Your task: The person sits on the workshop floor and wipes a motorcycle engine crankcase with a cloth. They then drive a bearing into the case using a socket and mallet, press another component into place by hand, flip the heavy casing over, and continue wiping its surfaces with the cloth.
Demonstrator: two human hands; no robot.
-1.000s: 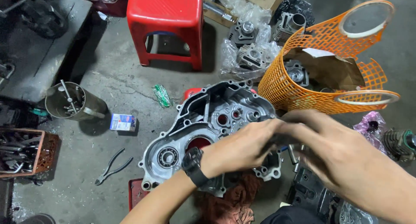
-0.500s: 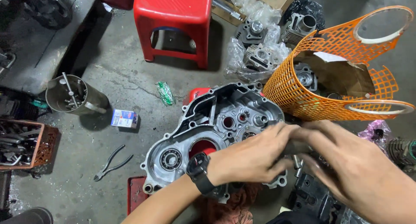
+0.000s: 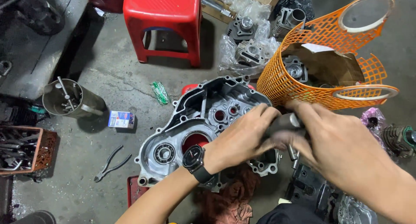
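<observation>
A small grey metal part point(image 3: 284, 120) is pinched between the curled fingers of the left hand point(image 3: 240, 139) and right hand point(image 3: 331, 139), above the aluminium engine case point(image 3: 199, 120), at its 3 o'clock edge. The part's shape is mostly hidden by fingers.
</observation>
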